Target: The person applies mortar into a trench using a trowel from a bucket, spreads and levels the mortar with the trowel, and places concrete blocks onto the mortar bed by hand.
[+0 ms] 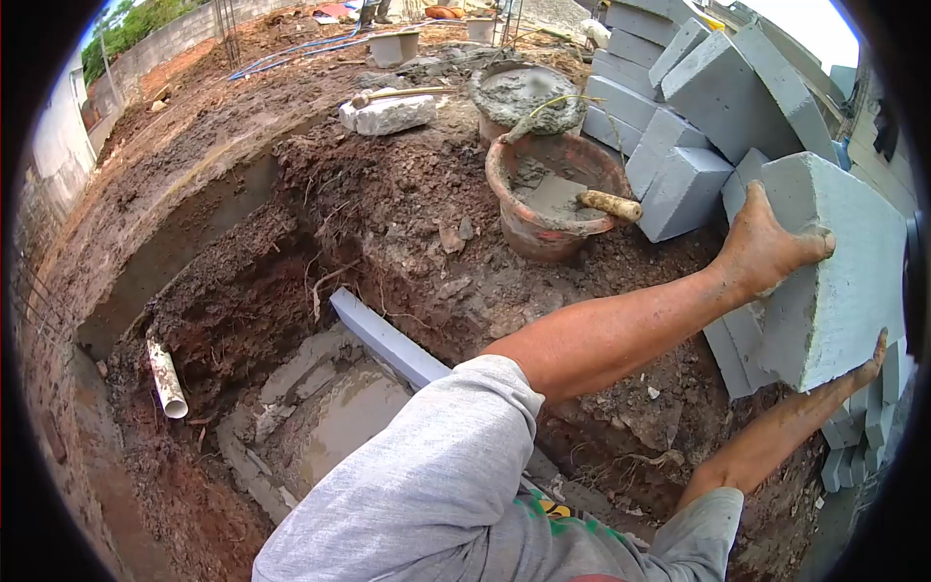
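Both my hands are on a large grey concrete block (pixel 853 281) at the right side of the view. My left hand (pixel 776 242) grips its near left side, thumb and fingers spread over the edges. Below, my right hand (pixel 866 373) supports the lower edge, its fingers partly hidden by the block. The block is tilted, in front of a heap of similar grey blocks (pixel 747 92). To its left stands a bucket of mortar (pixel 543 233), with a trowel (pixel 592 201) resting in the mix, its wooden handle over the rim.
A dug trench holds wet mortar (pixel 349 417) and a grey block (pixel 388 339) laid along one side. A white pipe (pixel 167 378) sticks out of the soil at left. Behind the bucket is another mortar-filled tub (pixel 529 92). A hammer (pixel 402 94) lies on a pale block (pixel 388 116).
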Tool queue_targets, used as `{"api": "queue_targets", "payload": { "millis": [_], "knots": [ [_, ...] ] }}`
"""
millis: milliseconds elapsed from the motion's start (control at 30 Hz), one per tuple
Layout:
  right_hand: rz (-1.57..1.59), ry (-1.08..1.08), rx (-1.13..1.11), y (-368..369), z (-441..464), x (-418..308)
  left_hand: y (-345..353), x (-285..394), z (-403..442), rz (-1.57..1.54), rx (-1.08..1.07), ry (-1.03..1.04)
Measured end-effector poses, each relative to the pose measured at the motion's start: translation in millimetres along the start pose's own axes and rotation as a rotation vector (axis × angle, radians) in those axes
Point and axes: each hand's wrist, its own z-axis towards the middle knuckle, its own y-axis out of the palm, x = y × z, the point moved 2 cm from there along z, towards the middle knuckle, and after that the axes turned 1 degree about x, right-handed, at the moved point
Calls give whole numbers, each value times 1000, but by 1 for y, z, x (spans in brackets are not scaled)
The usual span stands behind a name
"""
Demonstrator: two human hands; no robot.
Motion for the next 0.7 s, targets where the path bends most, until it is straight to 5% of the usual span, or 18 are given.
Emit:
{"api": "queue_targets", "payload": {
  "millis": [300,433,533,700],
  "knots": [
    [-445,-416,8,157,-49,15,-177,26,-118,113,-115,-40],
    [-532,-527,-93,257,-123,61,-293,77,-164,314,341,-18],
    [-495,-471,-280,329,-208,114,-341,161,-178,309,261,-7],
    [-404,-128,-817,433,-414,204,-415,218,-277,324,510,86]
  ]
}}
